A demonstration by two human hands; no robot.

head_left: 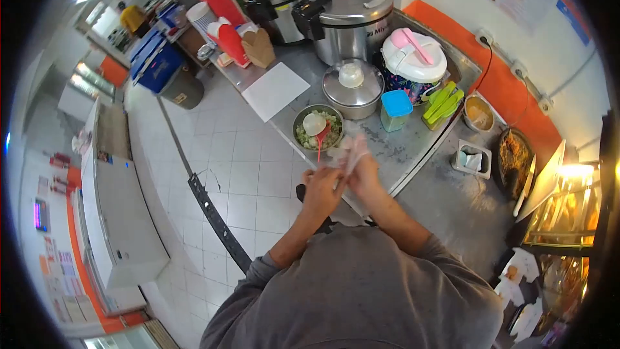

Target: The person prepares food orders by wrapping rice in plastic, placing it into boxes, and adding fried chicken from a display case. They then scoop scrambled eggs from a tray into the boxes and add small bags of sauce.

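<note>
My right hand [360, 167] points up and away from me over the counter's front edge, its fingers stretched out inside a thin clear plastic glove [352, 150]. Close against it on the left, my left hand [323, 189] has its fingers bent and pinching the glove near the right palm. Just beyond both hands sits a metal bowl [297, 134] of chopped pale green food. A white cup-like scoop [314, 123] and a red spoon [321, 134] rest in that bowl, the spoon's handle pointing toward me.
Behind the bowl stand a lidded pot [332, 84], a blue-lidded container [396, 103] and green tongs [443, 103]. Rice cookers [352, 22] line the back. White paper [274, 90] lies left. To the right are a sauce tub [478, 116], a knife [526, 184] and a lit glass warmer [562, 213].
</note>
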